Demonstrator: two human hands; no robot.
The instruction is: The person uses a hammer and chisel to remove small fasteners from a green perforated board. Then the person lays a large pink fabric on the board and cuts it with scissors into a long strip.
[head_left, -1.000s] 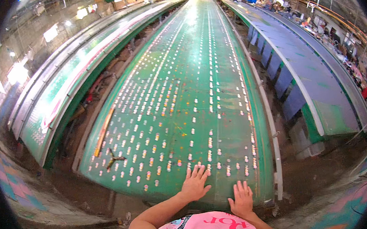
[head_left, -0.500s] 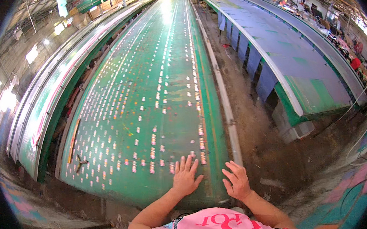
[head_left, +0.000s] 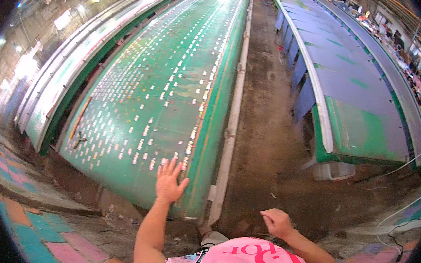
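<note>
A long green table (head_left: 125, 173) carries rows of small pale, printed pieces (head_left: 149, 121). My left hand (head_left: 170, 179) is spread with its fingers apart on or just over its near right end, beside a few of the pieces. My right hand (head_left: 277, 222) is off the table, over the brown floor, with fingers curled; whether it holds anything is hidden. A wooden strip (head_left: 80, 117) and a small dark branched object (head_left: 80, 142) lie near the table's left edge.
A pale rail (head_left: 235, 129) runs along the table's right side, beside a floor aisle (head_left: 263, 147). Another long table (head_left: 358, 129), grey-blue and green, stands right, another (head_left: 61, 91) left. A clear plastic bin (head_left: 335, 171), loose cables (head_left: 400, 213) and painted blocks (head_left: 64, 254) are near.
My view and body have turned rightward, so the table sits farther left. My right hand has moved off the table end, down and outward, and its fingers have curled. My left hand stays spread.
</note>
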